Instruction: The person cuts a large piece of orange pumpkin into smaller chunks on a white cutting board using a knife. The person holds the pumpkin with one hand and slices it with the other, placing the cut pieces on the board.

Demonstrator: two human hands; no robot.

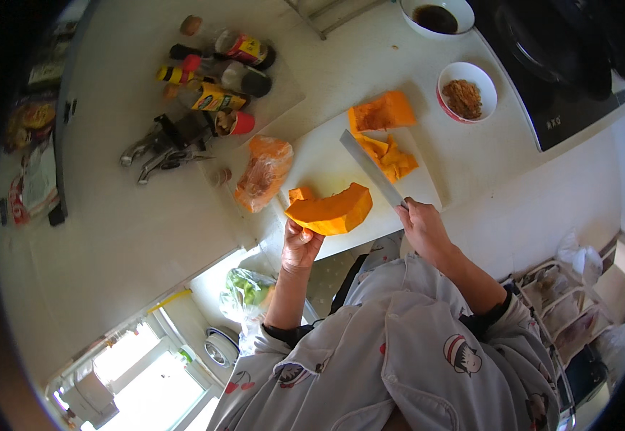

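My left hand (301,245) holds a curved, peeled pumpkin wedge (334,211) above the near edge of a white cutting board (317,156). In my right hand (425,226) is the handle of a kitchen knife (372,168), its broad blade pointing away over the board, apart from the wedge. A small pumpkin piece (300,194) shows just behind the wedge. Pumpkin peelings (390,156) lie in a heap on the board's right part, under and beside the blade. Beyond them sits a larger pumpkin chunk (382,112). Plastic-wrapped pumpkin (264,172) rests at the board's left edge.
Sauce bottles (245,49), a red cup (243,123) and scissors (175,159) stand or hang at the left. A bowl of brown food (466,91), a bowl of dark liquid (435,19) and a black cooktop (552,108) are at the right. A wire rack (555,301) stands lower right.
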